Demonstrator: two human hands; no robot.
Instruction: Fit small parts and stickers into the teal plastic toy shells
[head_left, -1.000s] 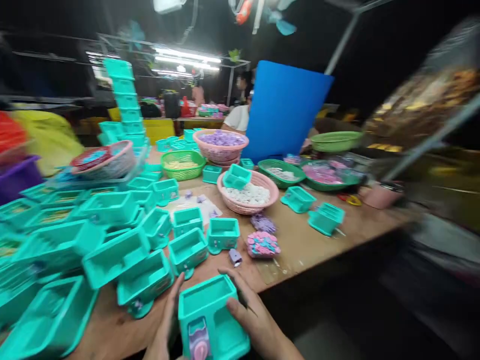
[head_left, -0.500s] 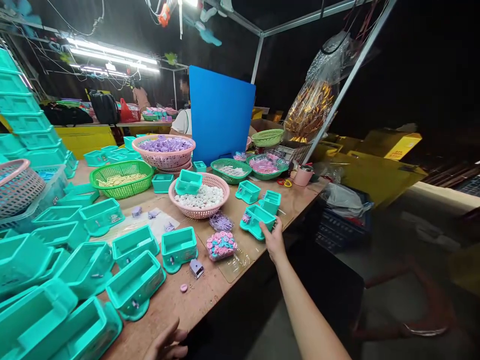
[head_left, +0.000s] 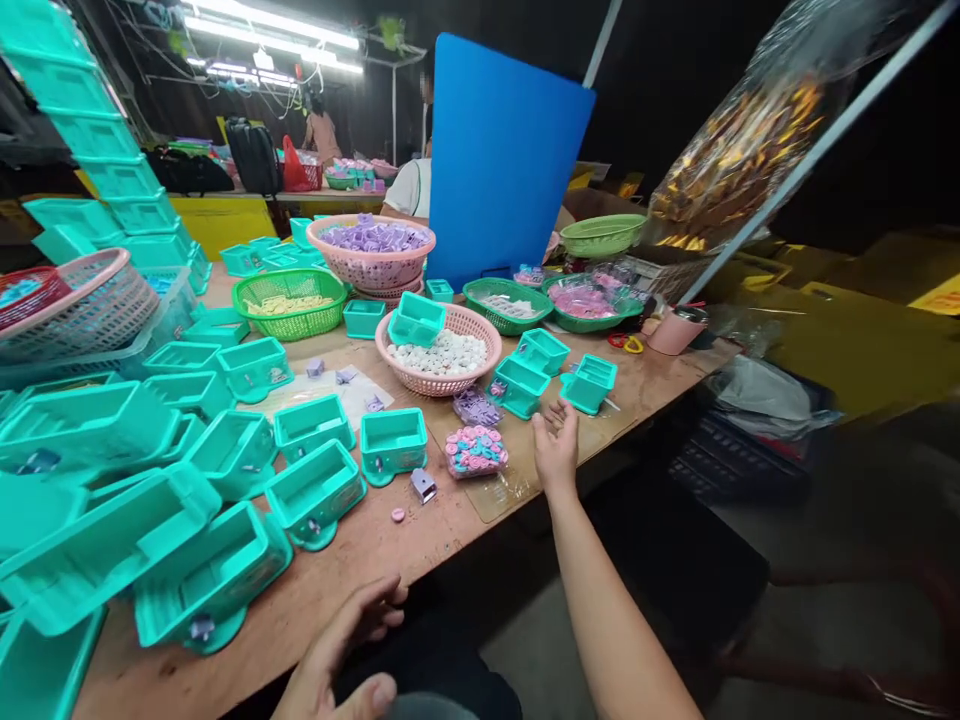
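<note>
My right hand (head_left: 556, 438) is over the table's right part, fingers apart and slightly curled, holding nothing. Just beyond its fingertips stand a teal plastic box (head_left: 520, 387) with a small purple piece on its end and another teal box (head_left: 589, 384) to the right. A third teal box (head_left: 543, 350) is behind them. My left hand (head_left: 346, 640) hovers at the table's front edge, open, palm inward, with nothing in it. Nearest to it on the tabletop are a pink button-like piece (head_left: 397, 515) and a small purple sharpener-like part (head_left: 423, 486).
Many teal boxes (head_left: 315, 490) crowd the left side, with a tall stack behind. A pink basket (head_left: 439, 385) of white pieces, a tub of pink and blue pieces (head_left: 476, 452), a green basket (head_left: 289, 320) and a blue panel (head_left: 510, 160) stand around. A person's sleeve (head_left: 409, 188) shows behind.
My right hand has let go of the teal box, which now stands beside the others, farther left of the hand. My left hand has come further into view. The camera view has shifted.
</note>
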